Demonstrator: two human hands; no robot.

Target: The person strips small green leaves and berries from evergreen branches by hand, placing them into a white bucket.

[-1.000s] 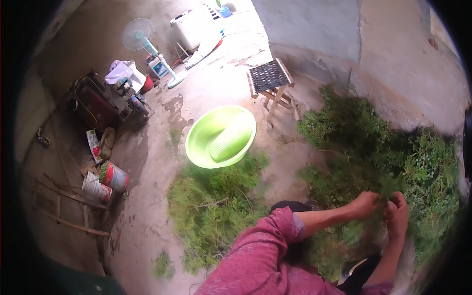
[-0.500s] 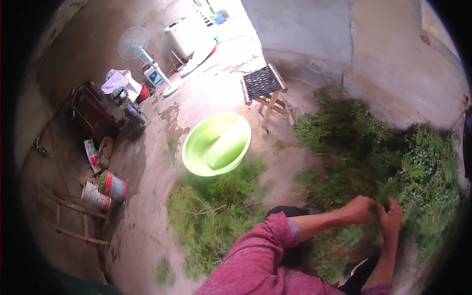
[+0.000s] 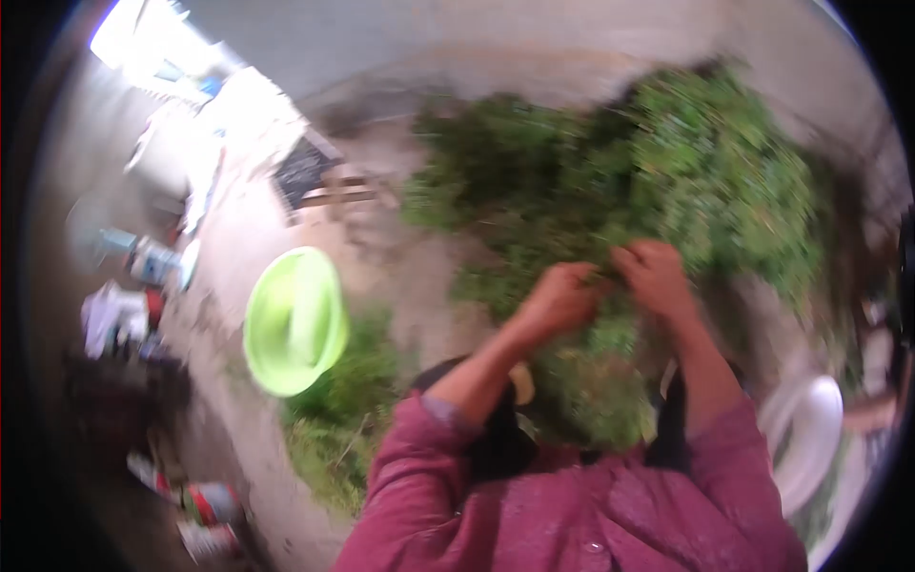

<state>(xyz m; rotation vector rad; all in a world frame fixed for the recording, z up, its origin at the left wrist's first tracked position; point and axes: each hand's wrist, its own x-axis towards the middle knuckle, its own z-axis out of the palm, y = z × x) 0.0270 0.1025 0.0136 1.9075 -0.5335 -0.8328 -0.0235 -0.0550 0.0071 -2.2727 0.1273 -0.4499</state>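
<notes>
Two hands meet at the near edge of a big leafy heap (image 3: 686, 162) that rises in front of the person and spreads towards the wall behind it. The left hand (image 3: 562, 300) is curled into a loose fist and the right hand (image 3: 658, 276) has its fingers bent inward; each is closed on sprigs of the heap, and the knuckles are almost touching. The heap is a dense tangle of fine, feathery green foliage on thin stems, darker in the shaded middle and brighter yellow-green at the top right. The picture is motion-blurred, so single leaves cannot be made out. More of the same greenery lies in the person's lap between the forearms, whose magenta cloth sleeves are pushed up. To the left, on the rough concrete floor, sits a round, smooth lime-green plastic basin (image 3: 294, 319), with a smaller, flatter green pile (image 3: 343, 410) just beside it. A low woven-top stool (image 3: 310, 172) stands further back.
</notes>
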